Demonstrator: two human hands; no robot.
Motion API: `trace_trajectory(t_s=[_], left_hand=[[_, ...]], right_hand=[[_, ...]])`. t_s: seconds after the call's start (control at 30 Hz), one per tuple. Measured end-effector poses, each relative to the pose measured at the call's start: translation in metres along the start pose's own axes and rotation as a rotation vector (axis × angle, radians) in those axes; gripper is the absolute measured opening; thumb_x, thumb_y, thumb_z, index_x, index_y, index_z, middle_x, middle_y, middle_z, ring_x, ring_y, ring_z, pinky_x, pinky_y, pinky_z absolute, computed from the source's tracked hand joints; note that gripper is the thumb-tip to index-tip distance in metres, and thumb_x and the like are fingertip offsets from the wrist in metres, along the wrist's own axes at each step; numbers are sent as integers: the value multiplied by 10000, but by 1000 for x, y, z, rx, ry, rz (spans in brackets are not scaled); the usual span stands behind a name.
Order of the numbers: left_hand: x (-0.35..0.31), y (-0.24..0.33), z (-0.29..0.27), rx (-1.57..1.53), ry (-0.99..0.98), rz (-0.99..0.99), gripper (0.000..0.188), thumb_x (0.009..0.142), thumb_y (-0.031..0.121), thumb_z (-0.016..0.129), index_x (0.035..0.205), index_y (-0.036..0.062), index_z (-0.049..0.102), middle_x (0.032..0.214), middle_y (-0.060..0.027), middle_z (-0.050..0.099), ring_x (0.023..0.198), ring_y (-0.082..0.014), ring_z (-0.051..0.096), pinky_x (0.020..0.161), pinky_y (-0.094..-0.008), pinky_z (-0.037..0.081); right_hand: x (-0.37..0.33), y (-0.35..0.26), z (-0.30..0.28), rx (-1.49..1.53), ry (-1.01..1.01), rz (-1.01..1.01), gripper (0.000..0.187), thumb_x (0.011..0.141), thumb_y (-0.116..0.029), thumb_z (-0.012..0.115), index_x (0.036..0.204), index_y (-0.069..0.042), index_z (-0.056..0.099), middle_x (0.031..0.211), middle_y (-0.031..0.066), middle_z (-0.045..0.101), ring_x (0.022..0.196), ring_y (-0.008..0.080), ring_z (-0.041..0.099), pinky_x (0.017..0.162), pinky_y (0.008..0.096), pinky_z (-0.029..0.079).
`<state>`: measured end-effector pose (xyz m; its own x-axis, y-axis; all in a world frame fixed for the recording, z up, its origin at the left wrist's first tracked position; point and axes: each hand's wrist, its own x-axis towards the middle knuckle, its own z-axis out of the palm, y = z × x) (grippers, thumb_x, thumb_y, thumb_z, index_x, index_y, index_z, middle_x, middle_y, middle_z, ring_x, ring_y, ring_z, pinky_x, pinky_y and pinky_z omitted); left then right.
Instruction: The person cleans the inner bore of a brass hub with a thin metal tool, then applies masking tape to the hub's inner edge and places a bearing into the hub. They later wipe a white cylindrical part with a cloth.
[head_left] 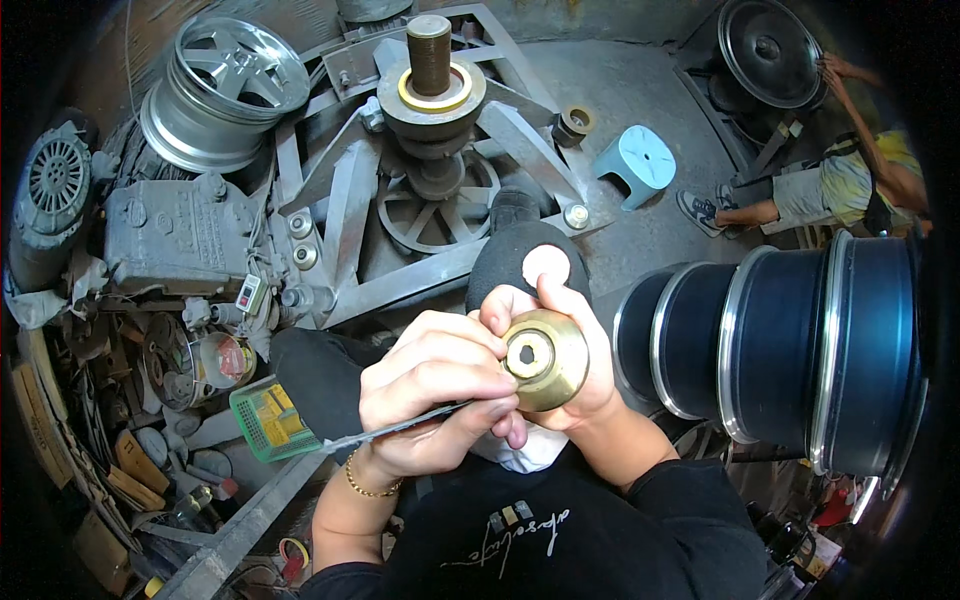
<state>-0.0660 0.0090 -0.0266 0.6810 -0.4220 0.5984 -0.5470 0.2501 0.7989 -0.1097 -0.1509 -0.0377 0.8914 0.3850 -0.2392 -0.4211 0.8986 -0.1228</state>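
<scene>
My right hand (pixel 585 365) is wrapped round a brass-coloured cone (pixel 562 372), its narrow end turned up. A ring surrounds the dark hole at the cone's middle. My left hand (pixel 430 385) pinches a thin, flat grey strip (pixel 385 430), whose long end sticks out to the lower left. The strip's other end is hidden by the fingers, so I cannot tell whether it touches the cone. My left fingertips rest at the rim of the cone's narrow end. Both hands are close together above my lap.
Ahead stands a metal frame (pixel 410 285) with a threaded shaft (pixel 429 60). Wheel rims (pixel 770 345) are lined up at right; a silver alloy wheel (pixel 225 90) lies far left. A green basket (pixel 265 420) is left, a blue stool (pixel 640 162) beyond. Another person (pixel 850 180) handles a wheel.
</scene>
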Motion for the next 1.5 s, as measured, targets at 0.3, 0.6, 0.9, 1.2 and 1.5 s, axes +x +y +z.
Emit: trace_trajectory(t_s=[0.3, 0.6, 0.9, 1.2, 1.5], left_hand=[[1, 2, 1, 118, -39, 27, 230, 746, -6, 803, 954, 49, 721, 936, -96, 695, 911, -289, 673, 843, -392, 539], [-5, -6, -3, -126, -22, -1, 142, 813, 51, 773, 950, 44, 737, 895, -92, 720, 936, -282, 665, 883, -403, 524], [-8, -9, 2, -4, 35, -13, 164, 805, 88, 796, 956, 64, 735, 879, -60, 675, 884, -265, 645, 856, -381, 509], [-11, -2, 8, -291, 203, -81, 180, 828, 93, 800, 961, 43, 690, 908, -110, 711, 954, -297, 668, 867, -421, 539], [-8, 9, 3, 86, 124, 51, 257, 795, 9, 796, 1006, 51, 655, 943, -101, 698, 935, -288, 686, 848, -424, 543]], right_hand=[[0, -1, -3, 50, -39, 27, 538, 1023, -541, 362, 1040, -22, 501, 921, 147, 586, 581, 355, 674, 437, 420, 590], [-2, -2, -10, -41, -120, 52, 537, 1034, -531, 338, 1048, -17, 492, 923, 174, 585, 585, 355, 676, 460, 414, 600], [-2, -2, -10, -111, -185, 14, 536, 1049, -520, 314, 1046, -16, 494, 1025, 149, 558, 653, 323, 675, 499, 411, 598], [-4, 6, 1, 81, 4, -66, 417, 1072, -469, 360, 1091, -71, 485, 1042, 156, 629, 819, 278, 694, 666, 392, 619], [-9, 10, 7, -26, -23, -153, 465, 1066, -520, 327, 1110, -84, 482, 1114, 179, 621, 937, 287, 664, 675, 423, 611]])
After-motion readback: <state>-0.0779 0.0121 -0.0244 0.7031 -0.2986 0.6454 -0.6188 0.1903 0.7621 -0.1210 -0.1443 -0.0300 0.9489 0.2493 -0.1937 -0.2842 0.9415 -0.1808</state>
